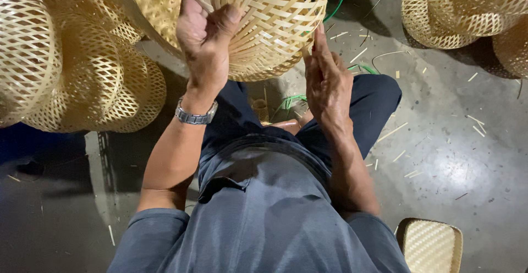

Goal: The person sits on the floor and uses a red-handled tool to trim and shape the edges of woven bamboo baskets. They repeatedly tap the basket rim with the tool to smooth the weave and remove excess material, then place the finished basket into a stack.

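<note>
A round woven bamboo basket [275, 20] rests over my knees, its open lattice facing me. My left hand [203, 42], with a metal watch on the wrist, grips loose upright bamboo strips at the basket's near left rim, thumb pressed against the weave. Fingers held straight together, my right hand [327, 80] touches the basket's lower right edge with its fingertips. It holds nothing that I can see.
Finished lattice baskets [71, 69] are stacked at the left, and more baskets [467, 9] stand at the top right. A small woven stool [432, 245] sits at the lower right. Bamboo slivers and a green cord [291, 101] lie on the grey concrete floor.
</note>
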